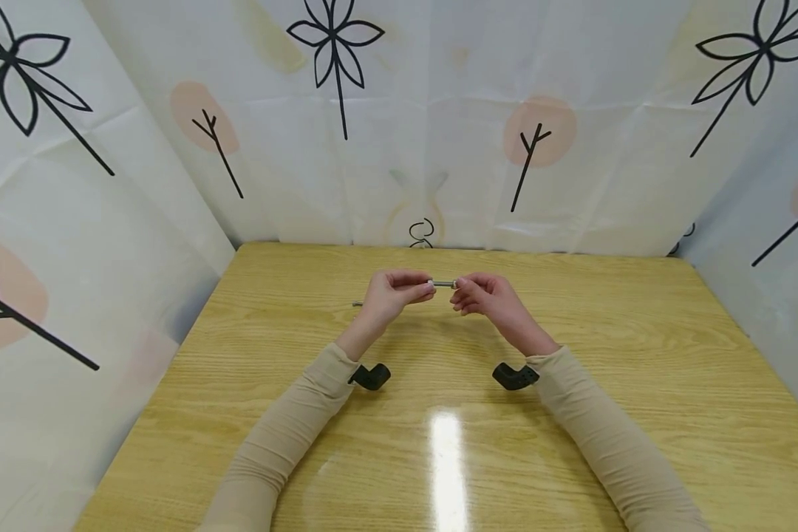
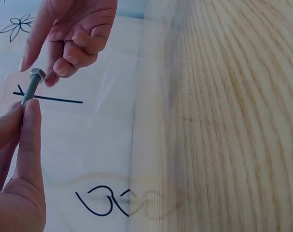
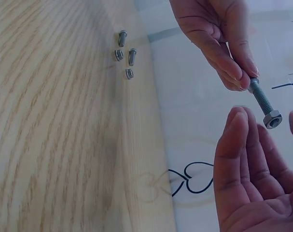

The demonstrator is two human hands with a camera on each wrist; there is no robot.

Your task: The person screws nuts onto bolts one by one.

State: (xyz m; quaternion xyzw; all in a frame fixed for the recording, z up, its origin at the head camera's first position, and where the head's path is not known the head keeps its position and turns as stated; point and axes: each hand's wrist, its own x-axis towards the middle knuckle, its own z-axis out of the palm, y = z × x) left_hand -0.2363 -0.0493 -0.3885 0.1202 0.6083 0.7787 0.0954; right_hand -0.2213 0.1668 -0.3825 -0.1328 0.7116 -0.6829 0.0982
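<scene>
Grey metal bolt [image 1: 443, 284] is held in the air above the table [image 1: 638, 355], toward its far side and between the two hands, lying almost level from left to right. On its right end sits a six-sided nut [image 2: 38, 74]. The left hand [image 1: 387, 295] pinches the left end of this bolt between thumb and fingers. The right hand [image 1: 495, 299] is spread loosely around the nut: in the right wrist view its thumb and fingers stand on two sides, with a gap to the metal. Left of the left hand, on the wooden surface, lie two smaller bolts [image 3: 132, 57] and two loose nuts [image 3: 130, 73], near one another. Both arms come from the near side in beige sleeves [image 1: 286, 436], and a black device [image 1: 372, 377] is at each wrist. Behind the far edge hangs a white sheet [image 1: 465, 177], printed with black flowers and twigs on peach spots.
</scene>
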